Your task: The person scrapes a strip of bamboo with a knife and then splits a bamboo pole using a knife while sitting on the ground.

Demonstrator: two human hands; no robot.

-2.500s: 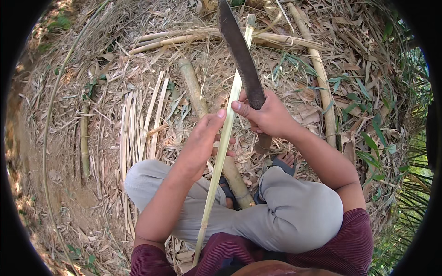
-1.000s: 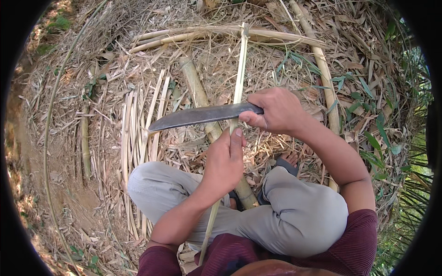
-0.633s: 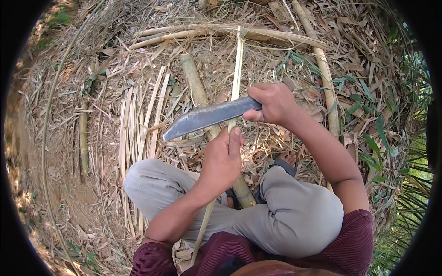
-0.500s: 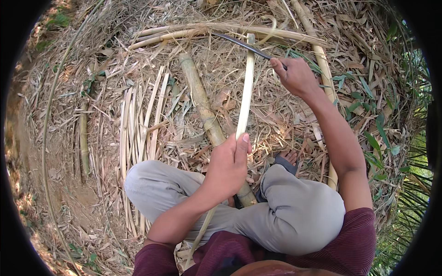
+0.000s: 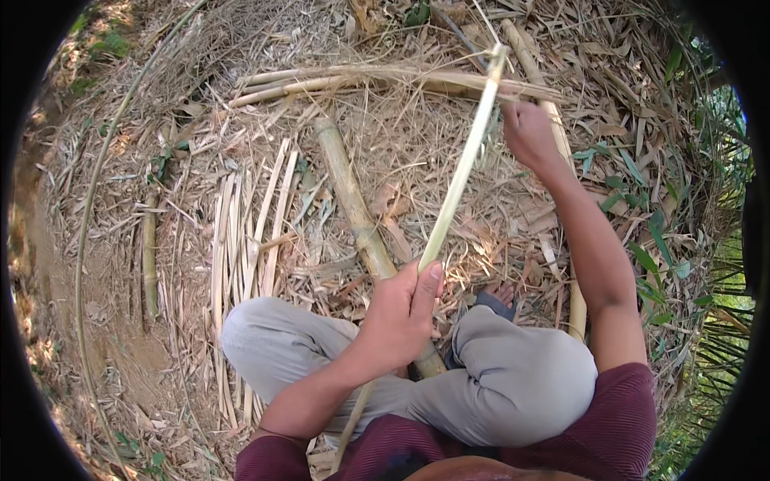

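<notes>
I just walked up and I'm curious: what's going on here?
A person's left hand grips a long, pale strip that slants up and away. The right hand holds a knife, seen edge-on near the strip's far end; whether they touch is hard to tell. On the littered ground lie a thicker bamboo pole and, left of it, a row of thin strips.

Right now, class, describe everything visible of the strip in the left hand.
The strip is long, narrow and pale yellow-green, apparently split bamboo, with a joint-like band near its upper end. The left hand is closed around it. From that fist it slants up and rightward, its tip beyond the right hand; below, it passes over the grey trousers toward the lower edge. A dark blade shows close to the tip; whether they touch is unclear.
</notes>
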